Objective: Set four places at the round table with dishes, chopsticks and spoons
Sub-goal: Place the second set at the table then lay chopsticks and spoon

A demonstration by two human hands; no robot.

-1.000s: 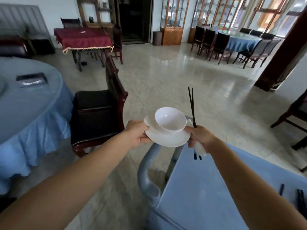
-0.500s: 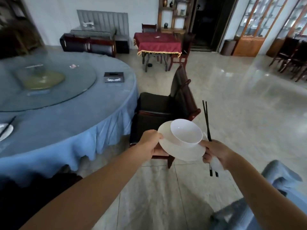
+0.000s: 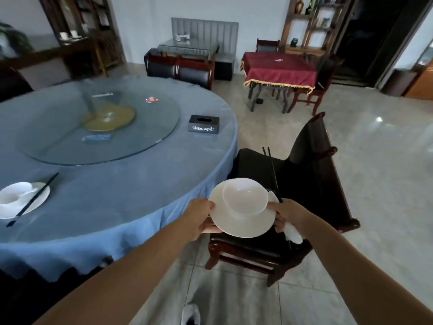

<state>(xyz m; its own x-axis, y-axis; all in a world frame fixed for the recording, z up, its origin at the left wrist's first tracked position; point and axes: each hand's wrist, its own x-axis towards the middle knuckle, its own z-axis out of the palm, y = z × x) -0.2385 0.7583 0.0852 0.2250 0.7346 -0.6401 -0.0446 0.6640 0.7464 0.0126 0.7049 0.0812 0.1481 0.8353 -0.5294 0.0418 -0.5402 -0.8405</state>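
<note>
Blue round surface lies left of both hands; left hand (nearer it) grips the plate with bowl, right hand grips chopsticks and spoon.

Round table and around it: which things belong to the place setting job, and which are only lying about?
Job: plate, bowl, chopsticks, spoon, set place, round table.
Lying about: tissue box, red table, chair.
</note>
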